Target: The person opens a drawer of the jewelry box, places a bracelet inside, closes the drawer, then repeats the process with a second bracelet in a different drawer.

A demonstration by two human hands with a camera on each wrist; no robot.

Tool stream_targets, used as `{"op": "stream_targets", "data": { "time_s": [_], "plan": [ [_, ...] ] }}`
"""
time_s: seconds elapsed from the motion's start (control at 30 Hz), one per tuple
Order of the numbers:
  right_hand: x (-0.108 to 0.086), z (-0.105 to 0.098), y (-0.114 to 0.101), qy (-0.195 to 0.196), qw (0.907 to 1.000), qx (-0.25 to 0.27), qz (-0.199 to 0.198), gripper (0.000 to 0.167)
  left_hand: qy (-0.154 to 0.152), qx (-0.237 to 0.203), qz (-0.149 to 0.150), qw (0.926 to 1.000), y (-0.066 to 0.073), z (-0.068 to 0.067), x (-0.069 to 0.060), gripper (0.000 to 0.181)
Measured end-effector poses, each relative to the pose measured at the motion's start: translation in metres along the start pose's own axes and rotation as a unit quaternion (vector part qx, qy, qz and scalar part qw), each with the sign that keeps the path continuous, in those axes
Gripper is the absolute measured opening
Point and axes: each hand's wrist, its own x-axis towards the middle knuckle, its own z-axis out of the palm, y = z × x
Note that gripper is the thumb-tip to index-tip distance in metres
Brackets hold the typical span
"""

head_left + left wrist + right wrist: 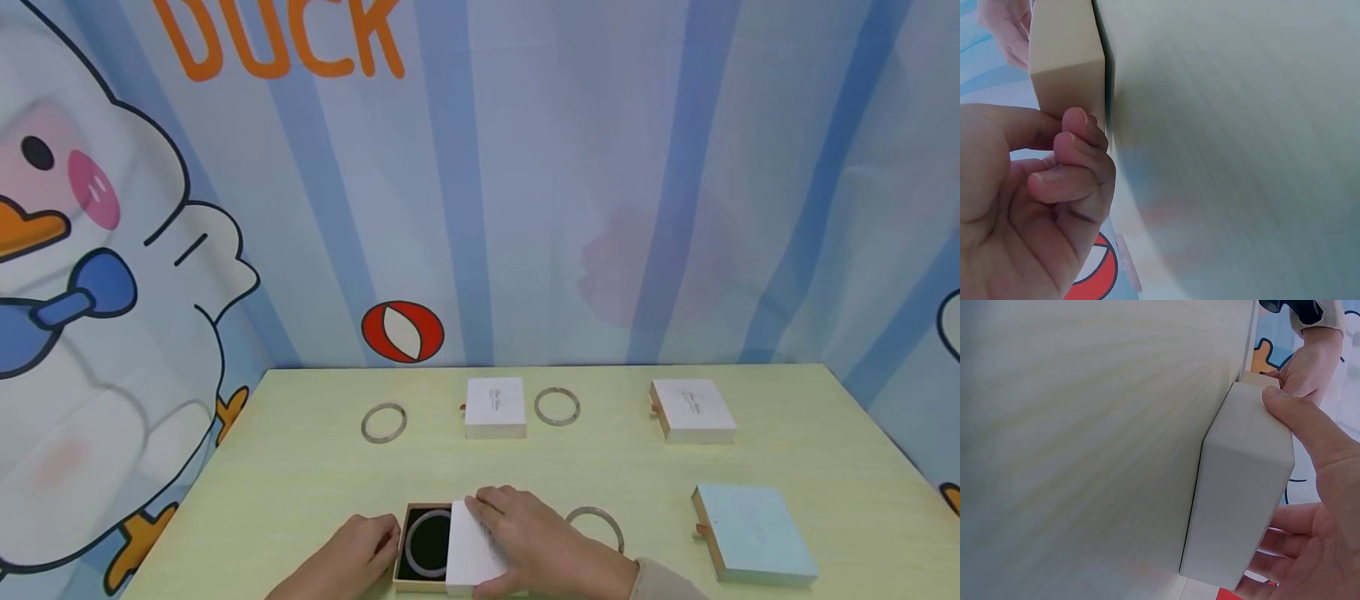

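A white bracelet box stands partly pulled apart at the table's near side. Its tan inner tray (420, 586) juts out to the left, with a silvery bangle (409, 546) lying on the black lining. My right hand (536, 537) grips the white sleeve (467, 560), thumb on the near side and fingers on the far side. At the tray's left end, my left hand (352, 552) has curled fingers, thumb and forefinger pinching at the end wall (1069, 90); whatever tab lies between them is hidden. Another bangle (596, 509) lies beside my right wrist, partly covered.
Farther back lie a bangle (384, 423), a white box (495, 408) and another bangle (557, 407). A second white box (693, 410) sits at the back right. Nearer on the right is a light blue box (756, 533) with a brown tab. A printed curtain (555, 167) hangs behind the table.
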Motion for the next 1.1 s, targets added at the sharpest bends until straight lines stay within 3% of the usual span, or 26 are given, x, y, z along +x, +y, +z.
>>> {"op": "stream_targets", "data": {
  "time_s": [0.37,0.6,0.83,1.1],
  "plan": [
    [0.0005,0.0012,-0.0001,0.003,0.9997,-0.023,-0.012,0.096,0.003,0.004,0.026,0.9997,0.0006,0.0023,0.0008,0.018],
    [-0.0004,0.0017,-0.0003,0.009,0.9991,-0.038,-0.018,0.095,-0.007,-0.003,0.017,0.9998,0.0032,0.0016,0.0021,0.018],
    [-0.001,0.0024,-0.0003,0.017,0.9977,-0.057,-0.032,0.094,-0.003,-0.001,0.034,0.9994,0.0025,0.0035,0.003,0.02],
    [-0.0008,0.0015,-0.0018,0.005,0.9983,-0.054,-0.022,0.093,-0.014,-0.002,0.015,0.9998,0.0065,0.0031,0.0048,0.019]
  ]
}}
